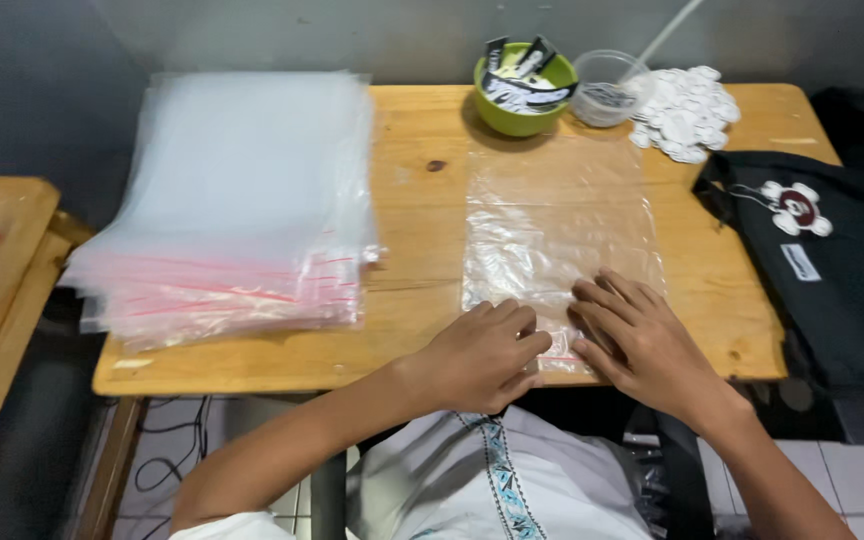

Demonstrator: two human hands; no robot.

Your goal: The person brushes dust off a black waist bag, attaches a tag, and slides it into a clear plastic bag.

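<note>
Your left hand [482, 355] and right hand [642, 345] press the near end of a clear zip bag [552, 220], fingers curled on it. Neither hand is closed round the plastic. A stack of bags [242, 200] lies left.

We see a clear plastic zip bag [552, 230] lying flat and lengthwise on the wooden counter [422, 200], its red-lined zip end toward us at the near edge. It is crinkled and glossy, and it looks empty. Both our hands rest on its near end, the left hand [482, 355] curled, the right hand [637, 340] flat.
</note>
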